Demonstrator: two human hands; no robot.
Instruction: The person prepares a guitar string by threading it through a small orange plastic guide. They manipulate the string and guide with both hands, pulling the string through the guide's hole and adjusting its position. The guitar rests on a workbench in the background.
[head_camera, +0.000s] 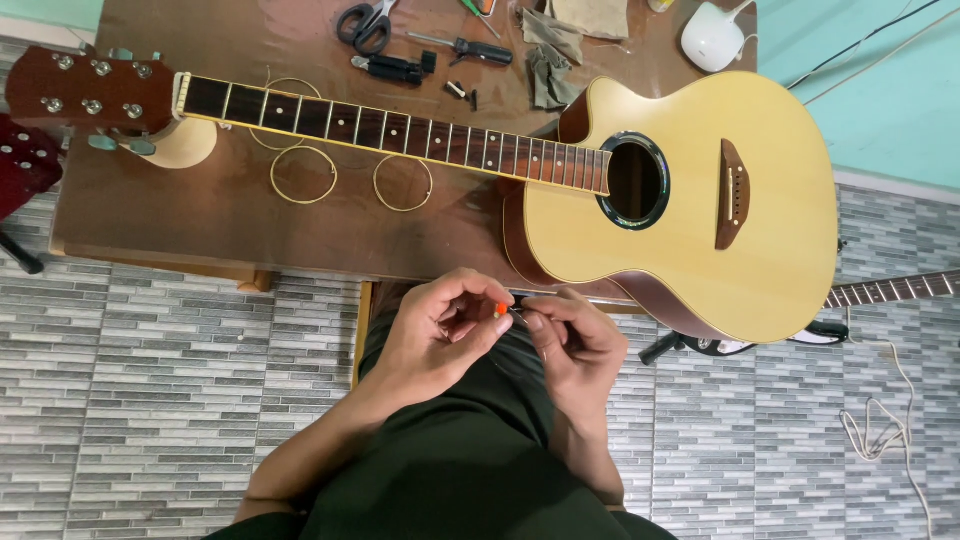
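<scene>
Pinching a small orange ball end (500, 310) of a guitar string between thumb and finger, the left hand (440, 335) meets the right hand (575, 345), which closes on the thin string just beside it, near the body. The acoustic guitar (680, 200) lies stringless on the brown surface (200, 220), with coiled strings (303, 175) beside the neck. This looks like preparing a new string; next it needs careful feeding into a bridge hole.

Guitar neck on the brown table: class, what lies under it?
Three coiled brass-coloured strings lie on the brown wooden table, partly beneath the dark-fretboard guitar neck. The covered parts are hidden.
</scene>
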